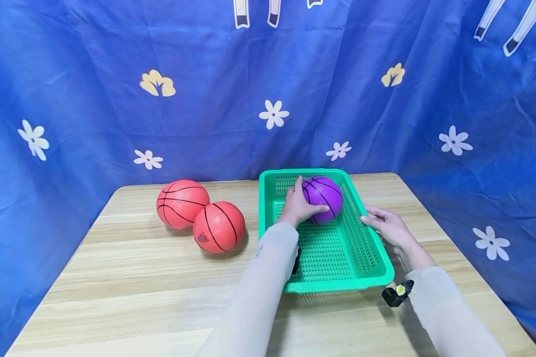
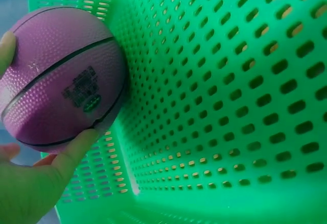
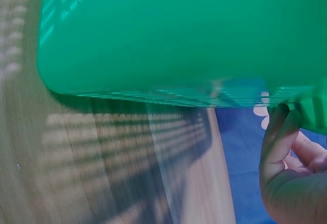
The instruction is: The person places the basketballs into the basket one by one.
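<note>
A purple toy basketball [image 1: 325, 196] is in the far part of a green perforated plastic basket [image 1: 339, 284]. My left hand [image 1: 297, 204] holds the ball from its left and near side, thumb on the front and fingers toward the back. The left wrist view shows the purple ball [image 2: 66, 81] close to the basket's perforated wall, with a dark printed mark on it. On the basket's right side, my right hand [image 1: 392, 229] grips the rim, thumb above and fingers beneath. Beneath the rim, curled fingers [image 3: 276, 147] show in the right wrist view.
Two red toy basketballs, a farther one [image 1: 182, 203] and a nearer one [image 1: 219, 227], stand side by side to the basket's left on the wooden table [image 1: 129, 292]. A blue patterned cloth [image 1: 205, 119] hangs behind and along both sides of the table.
</note>
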Demonstrator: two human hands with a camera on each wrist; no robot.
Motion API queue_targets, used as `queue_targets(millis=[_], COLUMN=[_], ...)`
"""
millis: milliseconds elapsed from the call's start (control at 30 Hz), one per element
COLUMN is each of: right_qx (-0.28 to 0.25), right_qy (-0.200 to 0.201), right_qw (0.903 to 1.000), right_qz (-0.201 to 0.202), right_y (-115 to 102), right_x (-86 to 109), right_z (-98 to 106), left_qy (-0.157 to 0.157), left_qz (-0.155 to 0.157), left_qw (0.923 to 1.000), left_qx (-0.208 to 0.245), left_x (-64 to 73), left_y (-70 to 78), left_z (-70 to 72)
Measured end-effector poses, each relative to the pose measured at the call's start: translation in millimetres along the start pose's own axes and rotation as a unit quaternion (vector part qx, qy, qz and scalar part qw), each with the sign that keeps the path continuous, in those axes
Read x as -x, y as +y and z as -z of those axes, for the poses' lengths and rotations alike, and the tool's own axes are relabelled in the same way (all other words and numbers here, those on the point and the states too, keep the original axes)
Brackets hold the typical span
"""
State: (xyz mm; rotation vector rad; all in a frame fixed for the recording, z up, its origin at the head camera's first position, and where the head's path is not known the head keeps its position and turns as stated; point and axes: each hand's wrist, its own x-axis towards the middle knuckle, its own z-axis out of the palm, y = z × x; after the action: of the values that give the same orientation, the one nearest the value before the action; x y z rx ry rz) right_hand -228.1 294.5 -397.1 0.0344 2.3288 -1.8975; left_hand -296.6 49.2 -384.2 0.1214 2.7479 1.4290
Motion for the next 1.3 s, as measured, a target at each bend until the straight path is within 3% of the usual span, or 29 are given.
queue_targets(millis=[400,800,1100,1300], right_qx=[0.03,0.043,0.038,0.031], right_qy=[0.003,0.008,0.002,-0.003], right_qw=[0.9995,0.999,0.9993,0.9995], right_qz=[-0.012,-0.009,-0.006,-0.007], right_y=[-1,0,0,0], right_x=[0.8,3.2,4.5,4.9], right_z=[-1,-2,-1,-1], left_qy=[0.039,0.039,0.046,0.011], left_qz=[0.001,-0.044,-0.104,-0.147], left_qw=[0.9992,0.9983,0.9933,0.989], left_qx=[0.001,0.0,-0.018,-0.012], left_x=[2.7,8.4,11.6,15.5], left_y=[20.2,39.0,33.7,18.4], left_z=[28.4,67.2,97.9,123.5])
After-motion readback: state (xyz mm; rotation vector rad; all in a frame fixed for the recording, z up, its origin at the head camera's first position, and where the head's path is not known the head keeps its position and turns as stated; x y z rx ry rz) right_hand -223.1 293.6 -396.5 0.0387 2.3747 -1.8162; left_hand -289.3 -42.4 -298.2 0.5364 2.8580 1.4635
